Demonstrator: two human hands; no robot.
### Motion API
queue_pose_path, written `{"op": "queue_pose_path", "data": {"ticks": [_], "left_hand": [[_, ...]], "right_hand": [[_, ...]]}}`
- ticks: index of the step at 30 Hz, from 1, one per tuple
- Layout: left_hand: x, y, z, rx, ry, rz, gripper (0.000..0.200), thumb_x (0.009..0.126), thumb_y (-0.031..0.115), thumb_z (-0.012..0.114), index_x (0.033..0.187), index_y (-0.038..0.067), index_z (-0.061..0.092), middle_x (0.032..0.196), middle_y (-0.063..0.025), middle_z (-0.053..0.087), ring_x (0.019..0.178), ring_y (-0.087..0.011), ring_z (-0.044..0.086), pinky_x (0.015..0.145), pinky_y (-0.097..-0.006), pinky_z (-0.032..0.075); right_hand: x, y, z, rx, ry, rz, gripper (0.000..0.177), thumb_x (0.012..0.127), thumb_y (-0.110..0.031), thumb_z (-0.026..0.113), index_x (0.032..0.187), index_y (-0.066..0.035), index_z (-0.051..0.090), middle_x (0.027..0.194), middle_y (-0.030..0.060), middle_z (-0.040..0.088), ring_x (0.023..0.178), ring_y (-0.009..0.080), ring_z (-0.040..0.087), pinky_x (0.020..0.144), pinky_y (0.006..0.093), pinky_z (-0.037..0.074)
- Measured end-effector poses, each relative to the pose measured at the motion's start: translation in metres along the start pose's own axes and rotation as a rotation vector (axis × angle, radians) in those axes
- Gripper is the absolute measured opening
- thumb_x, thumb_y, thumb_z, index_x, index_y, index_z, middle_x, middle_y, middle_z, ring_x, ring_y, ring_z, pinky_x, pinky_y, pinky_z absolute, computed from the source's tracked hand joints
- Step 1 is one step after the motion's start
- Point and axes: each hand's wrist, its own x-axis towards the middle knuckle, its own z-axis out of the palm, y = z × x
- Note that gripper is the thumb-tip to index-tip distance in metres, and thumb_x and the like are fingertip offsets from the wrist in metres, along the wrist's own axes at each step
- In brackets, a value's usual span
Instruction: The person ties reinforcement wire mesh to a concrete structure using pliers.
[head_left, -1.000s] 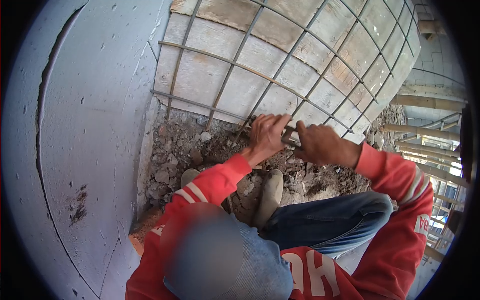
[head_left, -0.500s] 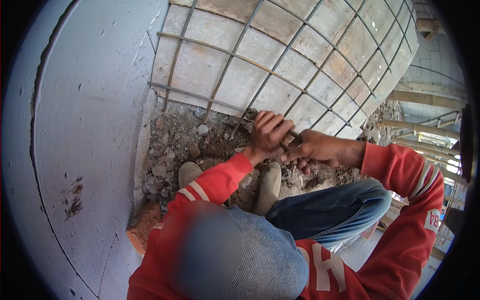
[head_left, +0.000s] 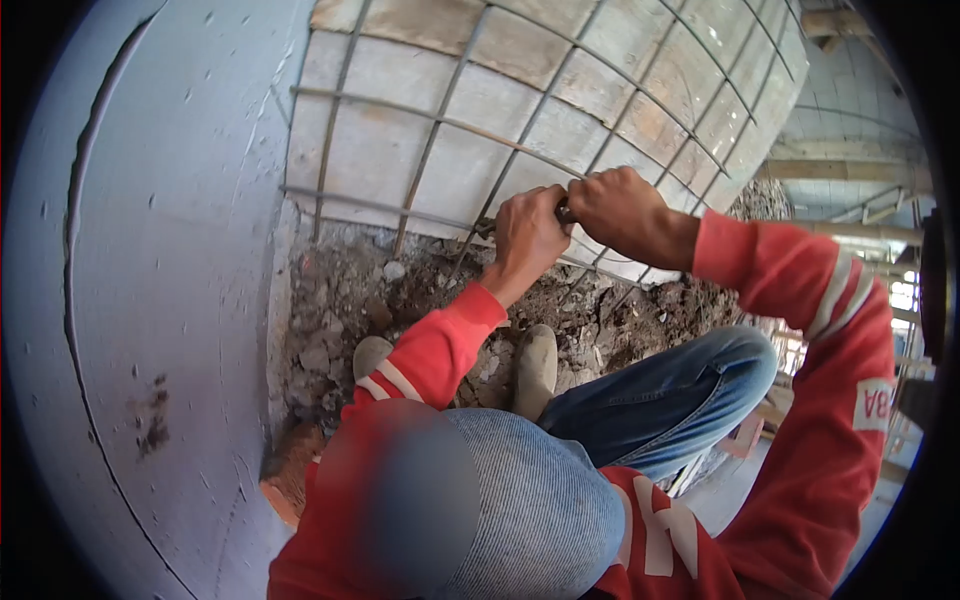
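My left hand [head_left: 532, 232] is closed beside the lower bars of a steel rebar mesh [head_left: 520, 147]. To its right, my right hand [head_left: 622, 203] makes a fist, almost touching the left. Between the two fists shows a short piece of a dark metal tool [head_left: 565, 211]; the fingers cover most of it, so its kind is not clear. Just left of my left hand, a small dark lump [head_left: 486, 228] sits where an upright bar meets the lowest cross bar. Behind the mesh stand pale, stained boards [head_left: 390, 85].
A grey wall [head_left: 180, 250] with a long crack rises on the left. Rubble and soil [head_left: 330, 290] cover the ground around my boots [head_left: 537, 365]. A broken brick [head_left: 292, 475] lies by the wall. Wooden poles [head_left: 850, 176] stand at the far right.
Both hands have risen in the view, the right one more. My right hand has turned from palm partly showing to knuckles up, and less of the dark metal tool shows between them.
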Motion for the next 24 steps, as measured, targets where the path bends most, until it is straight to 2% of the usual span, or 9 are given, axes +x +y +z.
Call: {"op": "queue_pose_path", "data": {"ticks": [3, 5, 8, 11, 14, 15, 16, 18, 24], "left_hand": [[-0.01, 0.001, 0.02, 0.095, 0.315, 0.125, 0.024, 0.072, 0.016, 0.076, 0.091, 0.007, 0.064, 0.081, -0.0087, 0.061, 0.079, -0.0306, 0.06, 0.074, -0.0416, 0.045], [-0.011, 0.004, 0.02, 0.094, 0.264, 0.156, 0.028, 0.069, 0.017, 0.078, 0.092, 0.007, 0.064, 0.081, -0.0089, 0.061, 0.08, -0.0304, 0.06, 0.074, -0.0418, 0.045], [-0.012, -0.004, 0.014, 0.145, 0.225, 0.176, 0.036, 0.064, 0.023, 0.082, 0.092, 0.008, 0.064, 0.079, -0.0086, 0.063, 0.077, -0.0299, 0.063, 0.069, -0.0414, 0.046], [-0.003, -0.016, 0.015, 0.01, 0.142, 0.208, 0.033, 0.065, 0.021, 0.081, 0.091, 0.009, 0.065, 0.069, -0.0089, 0.061, 0.064, -0.0319, 0.065, 0.055, -0.0431, 0.048], [0.003, -0.018, 0.013, -0.044, 0.145, 0.131, 0.023, 0.063, 0.005, 0.073, 0.083, 0.009, 0.063, 0.067, -0.0091, 0.061, 0.06, -0.0329, 0.063, 0.053, -0.0451, 0.049], [0.006, -0.023, 0.015, -0.071, 0.147, 0.114, 0.019, 0.065, 0.006, 0.072, 0.082, 0.008, 0.063, 0.067, -0.0133, 0.064, 0.062, -0.0362, 0.065, 0.054, -0.045, 0.05], [0.007, -0.022, 0.009, -0.07, 0.134, 0.11, 0.019, 0.065, 0.006, 0.072, 0.082, 0.008, 0.063, 0.067, -0.0133, 0.064, 0.062, -0.0362, 0.065, 0.054, -0.045, 0.05], [0.009, -0.021, -0.002, -0.211, 0.087, 0.028, 0.019, 0.065, 0.008, 0.074, 0.08, 0.007, 0.063, 0.067, -0.0154, 0.064, 0.064, -0.0377, 0.066, 0.055, -0.0432, 0.051], [0.012, -0.028, -0.007, -0.275, -0.092, 0.075, 0.023, 0.067, 0.01, 0.077, 0.088, 0.004, 0.067, 0.071, -0.0166, 0.066, 0.07, -0.0401, 0.067, 0.06, -0.0439, 0.052]], "right_hand": [[0.003, 0.016, -0.003, 0.305, -0.1, -0.059, 0.012, 0.084, -0.01, 0.067, 0.094, -0.004, 0.069, 0.087, 0.0159, 0.073, 0.083, 0.0312, 0.073, 0.066, 0.0384, 0.059], [0.003, 0.016, -0.001, 0.632, -0.235, -0.129, 0.019, 0.079, -0.011, 0.075, 0.094, -0.002, 0.066, 0.082, 0.0162, 0.07, 0.077, 0.0301, 0.072, 0.058, 0.0398, 0.057], [0.016, 0.01, 0.006, 1.097, -0.931, 0.263, 0.024, 0.086, -0.019, 0.077, 0.097, -0.002, 0.065, 0.072, 0.0072, 0.064, 0.061, 0.0209, 0.064, 0.05, 0.0356, 0.052], [0.031, 0.03, 0.019, 1.335, -1.074, 0.193, 0.025, 0.086, -0.019, 0.079, 0.096, -0.003, 0.063, 0.067, 0.0056, 0.063, 0.057, 0.0133, 0.062, 0.043, 0.0321, 0.048], [0.008, 0.017, -0.041, 0.333, -0.292, -0.111, 0.021, 0.083, -0.019, 0.074, 0.095, -0.004, 0.066, 0.068, 0.0103, 0.067, 0.065, 0.0229, 0.07, 0.059, 0.0385, 0.056], [0.005, 0.003, -0.029, 0.19, -0.178, -0.023, 0.026, 0.082, -0.021, 0.07, 0.102, -0.005, 0.067, 0.076, 0.0095, 0.068, 0.076, 0.0263, 0.07, 0.072, 0.0398, 0.056], [-0.003, -0.022, -0.021, -0.26, 0.06, 0.091, 0.027, 0.086, -0.023, 0.066, 0.103, -0.004, 0.067, 0.083, 0.0061, 0.064, 0.079, 0.0236, 0.066, 0.071, 0.0365, 0.051], [-0.01, -0.012, -0.015, -0.585, 0.432, -0.087, 0.031, 0.084, -0.027, 0.066, 0.104, -0.004, 0.066, 0.088, 0.0045, 0.061, 0.076, 0.0201, 0.061, 0.067, 0.0313, 0.044], [0.001, -0.018, -0.026, -0.461, 0.171, -0.098, 0.02, 0.082, -0.024, 0.067, 0.085, -0.003, 0.069, 0.075, 0.0017, 0.06, 0.068, 0.0199, 0.059, 0.061, 0.0315, 0.041]]}}
